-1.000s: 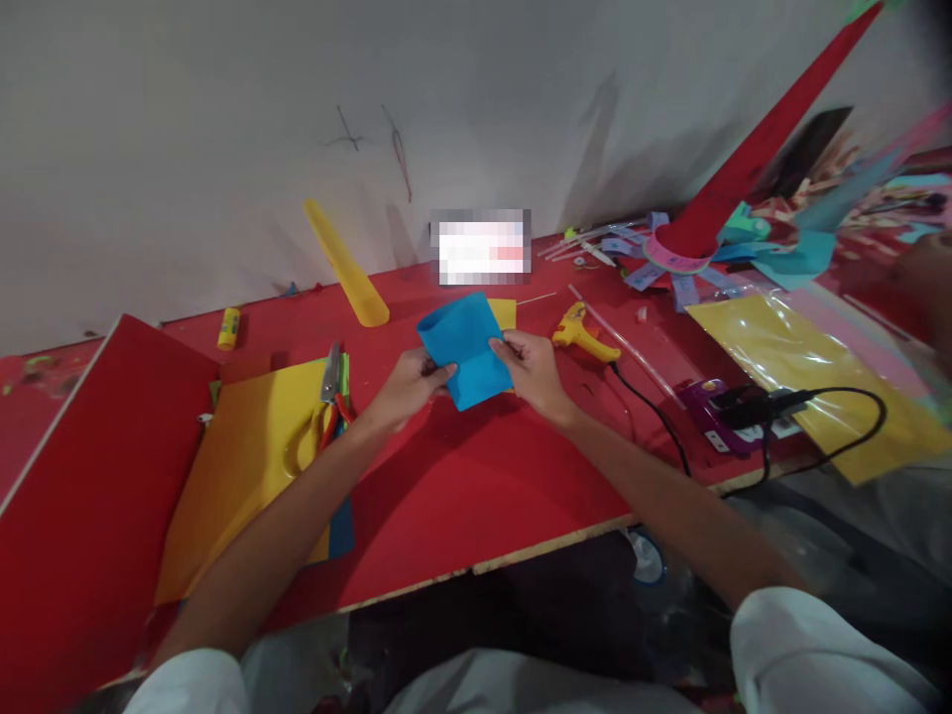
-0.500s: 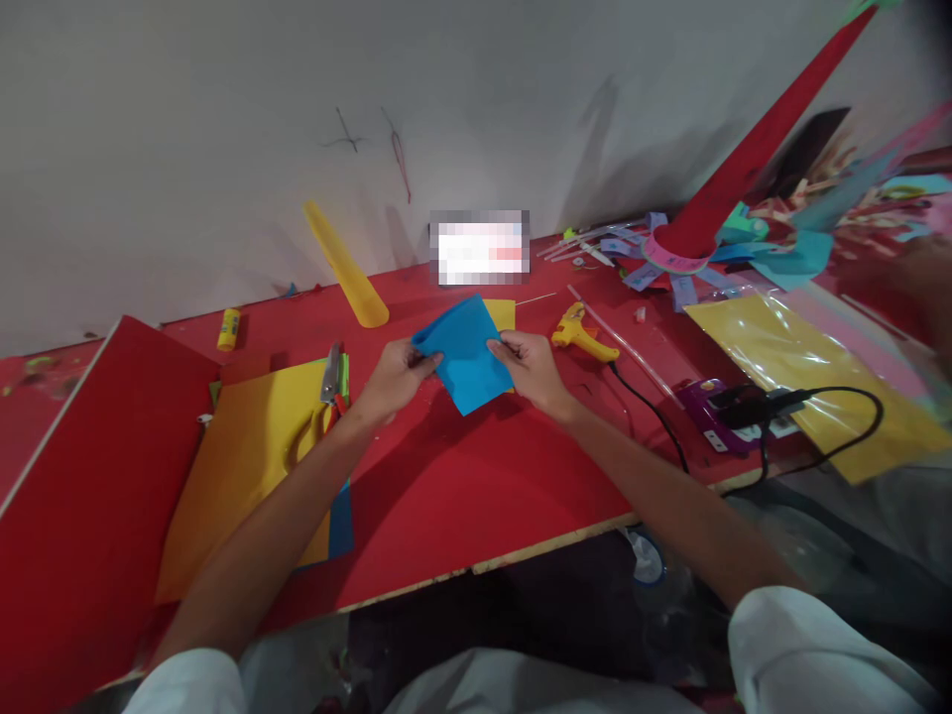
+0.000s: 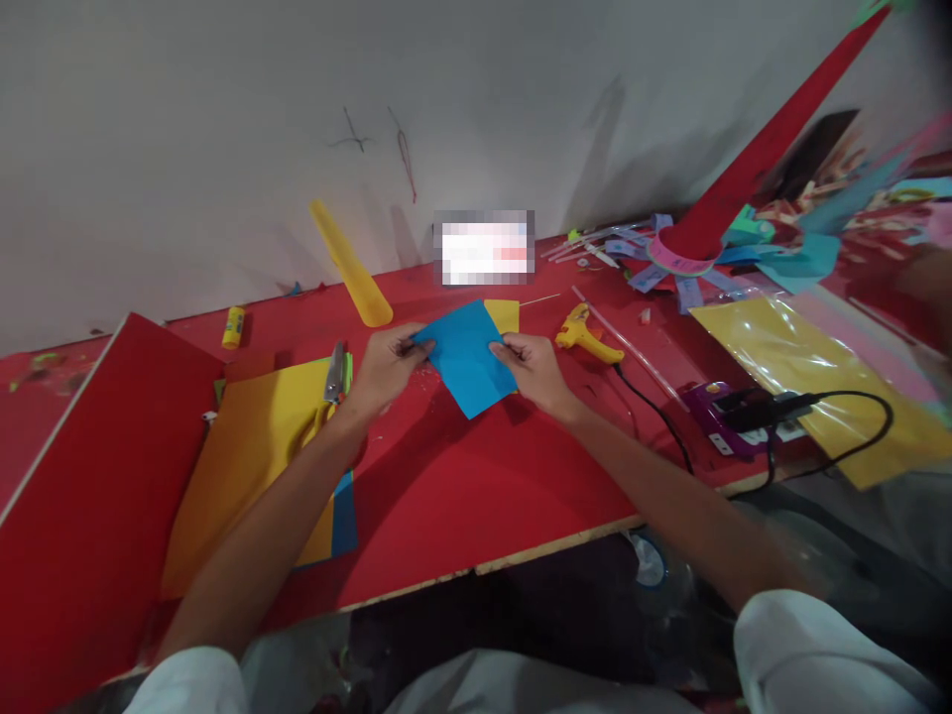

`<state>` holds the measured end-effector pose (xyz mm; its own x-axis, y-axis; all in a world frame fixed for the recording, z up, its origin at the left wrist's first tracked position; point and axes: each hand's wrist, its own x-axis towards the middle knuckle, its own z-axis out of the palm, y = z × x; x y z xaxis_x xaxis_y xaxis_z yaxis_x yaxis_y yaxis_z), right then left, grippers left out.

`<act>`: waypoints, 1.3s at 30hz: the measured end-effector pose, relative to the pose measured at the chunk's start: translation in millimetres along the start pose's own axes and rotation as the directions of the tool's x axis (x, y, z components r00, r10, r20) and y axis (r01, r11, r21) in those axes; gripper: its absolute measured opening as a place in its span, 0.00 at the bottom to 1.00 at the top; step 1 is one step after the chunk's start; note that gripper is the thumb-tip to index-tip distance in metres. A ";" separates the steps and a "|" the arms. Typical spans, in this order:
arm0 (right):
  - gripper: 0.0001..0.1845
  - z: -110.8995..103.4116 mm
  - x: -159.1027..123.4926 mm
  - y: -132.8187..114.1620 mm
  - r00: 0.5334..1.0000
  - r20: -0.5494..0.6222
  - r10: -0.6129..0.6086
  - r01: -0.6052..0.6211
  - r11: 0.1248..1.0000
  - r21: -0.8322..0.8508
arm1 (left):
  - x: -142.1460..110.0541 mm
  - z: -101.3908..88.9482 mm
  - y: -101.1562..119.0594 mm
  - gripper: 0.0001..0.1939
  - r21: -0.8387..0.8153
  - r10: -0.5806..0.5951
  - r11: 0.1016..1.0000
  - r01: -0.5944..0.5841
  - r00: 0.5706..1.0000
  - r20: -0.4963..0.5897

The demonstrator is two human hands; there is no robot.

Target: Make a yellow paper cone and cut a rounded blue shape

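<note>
Blue paper [image 3: 470, 367] taken as my landmark: it is spread between both hands above the red bench [image 3: 446, 535], one corner pointing to the bench's front edge. I cannot tell from my feed whether any part touches down. Left hand [image 3: 388, 369] grasps the paper's left corner, thumb on the upper face, fingers curled in and partly hidden. Right hand [image 3: 536, 372] pinches the paper's right edge, thumb laid across the face, fingers folded behind. I note left forearm [image 3: 275, 516] and right forearm [image 3: 661, 496] reaching forward and converging on the paper. Small yellow paper [image 3: 504, 315] shows just behind the landmark. Glue gun [image 3: 589, 337] lies to its right, near the right hand. Left of it I log scissors [image 3: 334, 375] on yellow sheets [image 3: 257, 416], partly covered by the left forearm.
</note>
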<state>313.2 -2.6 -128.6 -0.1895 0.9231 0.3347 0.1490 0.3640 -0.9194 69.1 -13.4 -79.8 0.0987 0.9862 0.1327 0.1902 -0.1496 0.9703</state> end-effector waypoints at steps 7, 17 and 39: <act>0.34 -0.5 -0.1 1.4 1.000 -0.010 -0.007 0.008 1.000 0.019 | -0.4 -6.7 10.5 0.13 -0.002 -0.026 1.000 0.026 1.000 0.014; 0.35 1.0 -1.6 0.4 0.999 -0.032 0.024 -0.022 0.998 0.062 | -3.3 9.2 3.7 0.25 -0.131 -0.088 0.989 0.076 0.992 -0.093; 0.33 -1.6 0.9 6.1 0.982 0.179 0.060 -0.036 0.990 -0.133 | -6.0 7.7 2.7 0.24 0.121 -0.060 0.992 0.040 0.983 0.171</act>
<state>315.4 0.6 -133.5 -0.3511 0.9059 0.2368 0.2839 0.3440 -0.8950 76.6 -20.3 -79.5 0.2527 0.9668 0.0375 0.3105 -0.1178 0.9433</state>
